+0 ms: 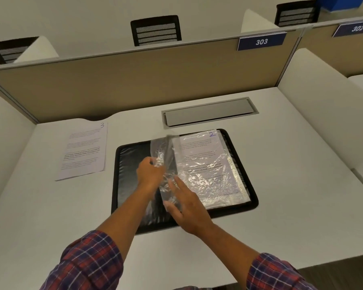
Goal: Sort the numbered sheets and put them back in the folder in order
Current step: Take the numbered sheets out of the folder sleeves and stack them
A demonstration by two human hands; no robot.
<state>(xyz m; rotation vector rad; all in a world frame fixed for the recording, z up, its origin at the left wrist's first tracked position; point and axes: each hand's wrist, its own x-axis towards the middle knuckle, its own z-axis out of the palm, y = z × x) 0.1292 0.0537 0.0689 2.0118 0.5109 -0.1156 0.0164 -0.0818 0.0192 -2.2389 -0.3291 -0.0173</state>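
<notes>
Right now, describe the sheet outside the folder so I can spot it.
On the white desk, look left of the open black folder. A loose sheet lies there, marked 3 top right; unlike sheet 2, it is bare paper.

— Where can I reach freely?
— Over the open desk (291, 174), right of the folder (254, 197) and near me.
— What blocks me?
— The sheet (84, 151) at left, the back partition (134, 86), and the side panels (323, 114).

- Left hand (150, 173), frame centre: fingers curled, pinching clear pocket (166, 149).
- Right hand (188, 208), just lower right of it: fingers straight, palm down.
- Forearms bare, converging from bottom edge.
</notes>
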